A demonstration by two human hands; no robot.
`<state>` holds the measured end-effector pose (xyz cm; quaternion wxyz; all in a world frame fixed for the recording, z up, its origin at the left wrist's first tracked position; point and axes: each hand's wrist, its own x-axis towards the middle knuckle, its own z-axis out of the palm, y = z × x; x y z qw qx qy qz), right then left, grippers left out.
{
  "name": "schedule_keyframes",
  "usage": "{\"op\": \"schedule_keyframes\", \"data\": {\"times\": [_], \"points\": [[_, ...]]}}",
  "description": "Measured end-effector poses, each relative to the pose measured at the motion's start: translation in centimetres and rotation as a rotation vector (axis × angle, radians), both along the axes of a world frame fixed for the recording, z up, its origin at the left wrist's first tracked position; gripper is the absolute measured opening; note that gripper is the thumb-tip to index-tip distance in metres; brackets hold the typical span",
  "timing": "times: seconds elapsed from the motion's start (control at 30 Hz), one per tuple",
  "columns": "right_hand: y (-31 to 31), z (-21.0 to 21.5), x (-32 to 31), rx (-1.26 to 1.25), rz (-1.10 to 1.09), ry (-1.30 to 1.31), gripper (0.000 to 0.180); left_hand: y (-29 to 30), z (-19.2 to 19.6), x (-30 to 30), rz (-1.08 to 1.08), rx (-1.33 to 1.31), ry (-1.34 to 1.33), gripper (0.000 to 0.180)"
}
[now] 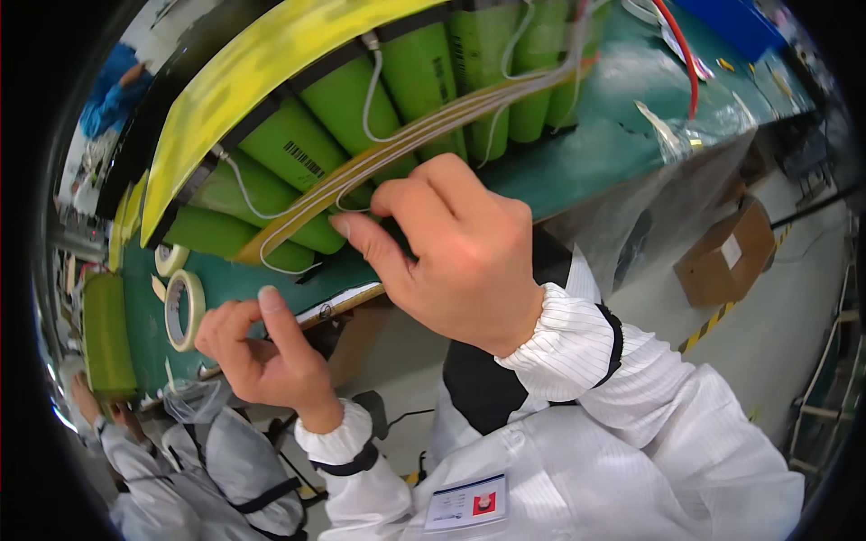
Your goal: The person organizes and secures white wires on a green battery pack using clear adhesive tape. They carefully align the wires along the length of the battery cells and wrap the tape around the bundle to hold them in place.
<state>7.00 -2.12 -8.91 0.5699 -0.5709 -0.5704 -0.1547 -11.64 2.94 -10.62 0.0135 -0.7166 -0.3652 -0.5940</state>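
A battery pack of green cylindrical cells [347, 95] with a yellow top sheet [262, 63] stands before me on the green bench. A bundle of thin white wires [451, 117] runs along a yellowish strip across the cells, and single wires branch up to the cell ends. My right hand [460, 252] is closed at the lower cells, thumb and bent index finger on a thin white wire [350, 207]; the fingertips are partly hidden. Left of it, over the bench edge, my left hand [271, 356] has its thumb raised apart from loosely curled fingers, with nothing visible in it.
Rolls of cream tape [185, 311] lie on the green bench [595, 171] at left. A red cable [690, 63], clear plastic film [695, 135] and a blue bin [735, 27] are at right. A cardboard box [726, 252] stands on the floor. Another person [198, 469] sits at lower left.
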Motion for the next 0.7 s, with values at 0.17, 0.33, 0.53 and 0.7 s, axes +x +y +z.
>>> {"op": "schedule_keyframes", "data": {"times": [0.17, 0.33, 0.53, 0.7], "points": [[-1.7, -1.2, 0.3, 0.102, -0.051, -0.068, 0.025, 0.0, -0.5, 0.1, -0.037, -0.081, -0.151, 0.009], [-3.7, -1.9, 1.2, 0.111, -0.086, -0.130, 0.024, -1.7, 1.6, 2.4, 0.132, 0.054, 0.021, 0.022], [-8.2, -3.6, -1.1, -0.129, 0.217, -0.166, 0.022, -0.7, 4.7, 5.2, 0.379, 0.200, 0.182, 0.064], [-9.2, -5.1, -1.5, -0.314, 0.365, -0.110, 0.016, 0.0, 5.0, 6.1, 0.414, 0.252, 0.295, 0.103]]}}
